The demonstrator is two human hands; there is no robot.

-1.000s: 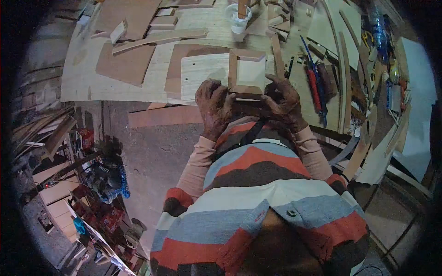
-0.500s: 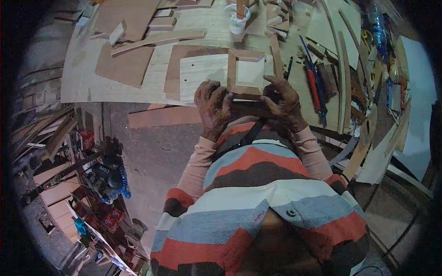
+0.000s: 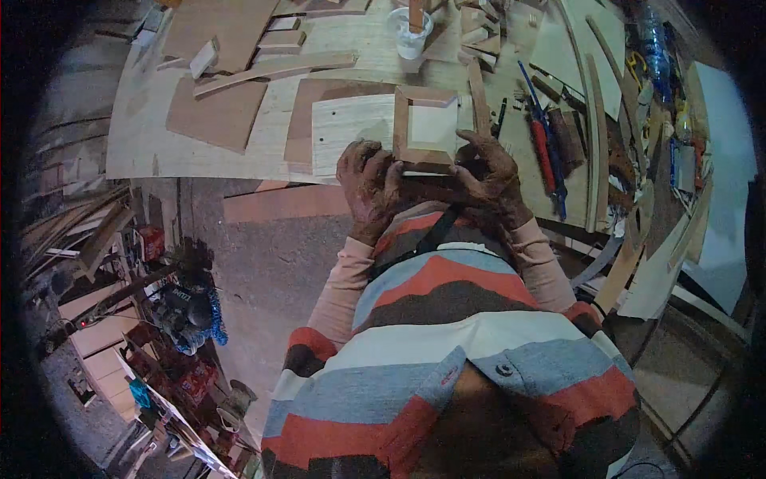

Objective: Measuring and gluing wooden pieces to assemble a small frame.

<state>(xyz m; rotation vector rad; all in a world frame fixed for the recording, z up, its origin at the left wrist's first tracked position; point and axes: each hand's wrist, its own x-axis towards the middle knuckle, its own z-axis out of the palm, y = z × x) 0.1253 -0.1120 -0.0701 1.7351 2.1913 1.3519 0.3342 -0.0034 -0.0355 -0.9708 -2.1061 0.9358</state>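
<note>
A small rectangular wooden frame (image 3: 401,125) with mitred corners lies at the near edge of the workbench, around a pale inner panel (image 3: 432,125). It rests partly over a whitish board (image 3: 351,120) with two dark holes. My left hand (image 3: 369,188) is closed at the frame's lower left corner, its thumb against the wood and its fingers curled over the board. At the lower right corner my right hand (image 3: 488,172) grips the frame between thumb and forefinger; its other fingers are partly hidden. A narrow wooden strip (image 3: 479,96) stands close by the frame's right side.
A white cup (image 3: 411,40) with a stick in it stands beyond the frame. Brown panels (image 3: 217,112) and a long strip (image 3: 275,74) lie to the left. Red and blue tools (image 3: 546,152) and long wood strips (image 3: 594,144) lie to the right.
</note>
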